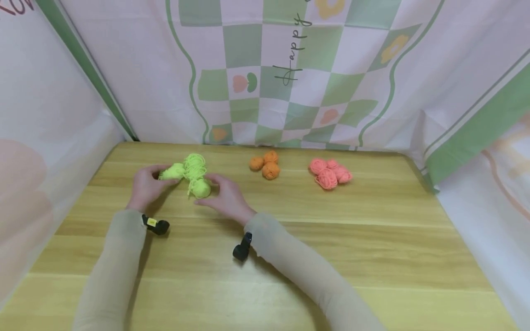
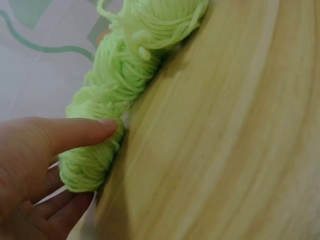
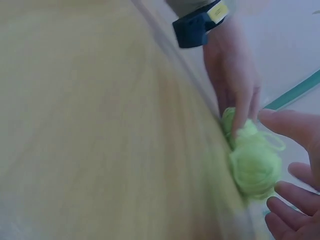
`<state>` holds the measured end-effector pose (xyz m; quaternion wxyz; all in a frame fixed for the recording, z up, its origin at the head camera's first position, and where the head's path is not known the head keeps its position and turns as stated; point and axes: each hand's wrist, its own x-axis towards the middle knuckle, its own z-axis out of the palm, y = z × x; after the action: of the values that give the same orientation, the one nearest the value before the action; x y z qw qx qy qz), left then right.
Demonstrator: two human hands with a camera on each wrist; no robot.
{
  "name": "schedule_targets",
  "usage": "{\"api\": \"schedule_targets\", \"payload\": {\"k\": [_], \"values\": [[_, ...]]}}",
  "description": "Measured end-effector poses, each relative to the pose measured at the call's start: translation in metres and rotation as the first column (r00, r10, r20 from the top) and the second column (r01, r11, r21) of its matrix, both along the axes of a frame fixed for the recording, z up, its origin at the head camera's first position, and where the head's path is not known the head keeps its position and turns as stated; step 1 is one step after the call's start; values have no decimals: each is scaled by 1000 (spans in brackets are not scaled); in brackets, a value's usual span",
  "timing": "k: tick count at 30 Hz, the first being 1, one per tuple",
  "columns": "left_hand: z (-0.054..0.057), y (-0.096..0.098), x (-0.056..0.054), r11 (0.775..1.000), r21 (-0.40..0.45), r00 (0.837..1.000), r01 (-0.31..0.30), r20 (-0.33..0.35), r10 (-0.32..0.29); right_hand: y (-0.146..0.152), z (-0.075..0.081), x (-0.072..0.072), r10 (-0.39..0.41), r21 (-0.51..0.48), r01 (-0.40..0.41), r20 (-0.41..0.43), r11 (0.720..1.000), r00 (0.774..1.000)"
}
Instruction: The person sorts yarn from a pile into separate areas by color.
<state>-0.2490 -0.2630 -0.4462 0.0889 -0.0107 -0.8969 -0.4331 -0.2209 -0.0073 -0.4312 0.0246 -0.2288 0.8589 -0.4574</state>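
Several yellow-green yarn balls lie bunched at the back left of the table. My left hand (image 1: 146, 186) holds the leftmost yarn ball (image 1: 173, 171), its thumb laid across the near side and the other fingers behind it, as the left wrist view shows. A looser yarn ball (image 1: 194, 166) with looping strands sits in the middle of the bunch. The front yarn ball (image 1: 200, 188) lies between the spread thumb and fingers of my right hand (image 1: 227, 197). In the right wrist view, those fingers (image 3: 297, 200) are relaxed and apart beside that ball.
Orange yarn balls (image 1: 271, 170) form a small cluster at the back middle of the wooden table (image 1: 331, 257). Farther right lies a group of pink yarn balls (image 1: 327, 178). A printed cloth (image 1: 244, 46) hangs behind the table's back edge, with more cloth at both sides.
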Motion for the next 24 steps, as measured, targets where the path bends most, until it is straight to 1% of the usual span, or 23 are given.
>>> {"api": "schedule_targets", "payload": {"k": [5,9,14,19,24], "values": [[1,0,1,1000,-10,1000,-9,23,9,-3,-2,-4,-18,34,18,-6,999,1000],[2,1,3,1000,-3,999,-19,35,19,-7,-6,-8,-19,45,21,-38,999,999],[2,2,2,1000,-9,999,-28,26,28,-13,-9,-11,-21,53,24,-60,998,998],[3,2,4,1000,-14,999,-24,24,25,-19,-10,-11,-36,62,39,-51,997,998],[4,2,5,1000,-6,999,-24,22,24,-20,-12,-11,-27,51,28,-32,998,999]]}}
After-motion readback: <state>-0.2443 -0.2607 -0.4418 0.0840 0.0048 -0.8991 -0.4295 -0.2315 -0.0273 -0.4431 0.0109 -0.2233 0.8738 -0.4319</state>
